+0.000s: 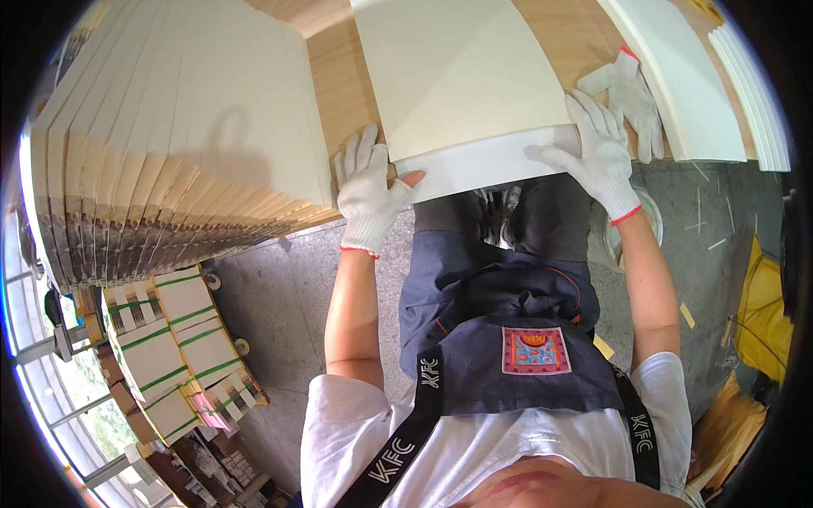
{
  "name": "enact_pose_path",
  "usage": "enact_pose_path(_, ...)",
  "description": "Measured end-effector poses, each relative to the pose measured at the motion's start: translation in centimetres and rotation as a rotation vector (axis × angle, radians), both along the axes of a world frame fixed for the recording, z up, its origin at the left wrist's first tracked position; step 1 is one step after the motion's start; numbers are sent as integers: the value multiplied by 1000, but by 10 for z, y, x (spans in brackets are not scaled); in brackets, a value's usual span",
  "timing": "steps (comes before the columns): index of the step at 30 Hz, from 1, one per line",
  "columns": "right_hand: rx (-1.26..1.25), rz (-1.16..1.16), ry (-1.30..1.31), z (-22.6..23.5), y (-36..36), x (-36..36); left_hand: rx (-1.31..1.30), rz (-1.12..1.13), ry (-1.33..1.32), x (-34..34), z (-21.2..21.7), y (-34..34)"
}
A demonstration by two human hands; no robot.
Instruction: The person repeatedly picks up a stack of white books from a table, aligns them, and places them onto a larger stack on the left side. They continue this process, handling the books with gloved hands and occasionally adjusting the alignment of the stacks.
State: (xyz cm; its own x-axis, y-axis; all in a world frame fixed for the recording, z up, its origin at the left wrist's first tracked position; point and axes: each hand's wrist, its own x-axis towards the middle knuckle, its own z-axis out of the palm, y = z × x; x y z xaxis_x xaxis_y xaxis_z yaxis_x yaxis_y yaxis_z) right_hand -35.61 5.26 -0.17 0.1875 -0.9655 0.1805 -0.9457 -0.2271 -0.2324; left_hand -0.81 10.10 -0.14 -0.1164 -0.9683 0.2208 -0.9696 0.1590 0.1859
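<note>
Two gloved hands, left hand (366,188) and right hand (596,152), grip the cream sheet stack (461,76).

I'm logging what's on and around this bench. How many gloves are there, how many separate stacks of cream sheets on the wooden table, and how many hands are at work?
White gloves: 3, on the left hand, on the right hand, and one spare glove lying on the table.
Cream sheet stacks: 4.
Hands: 2.
Total: 9.
</note>
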Motion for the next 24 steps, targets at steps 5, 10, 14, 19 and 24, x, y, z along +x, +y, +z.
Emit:
enact_pose_path(5,5,29,-12,2,-1,-1,3,6,-11,2,-3,2)
enact_pose_path(10,-23,40,-8,1,-1,-1,-18,1,6,1,-3,3)
enact_pose_path(14,-77,60,15,-4,0,-6,-29,-12,19,0,-5,1)
enact_pose_path(19,-57,39,-282,-12,-6,-23,-158,-126,153,-32,11,9)
enact_pose_path(24,-107,92,-553,-15,-8,-30,-130,-280,117,-102,34,10)
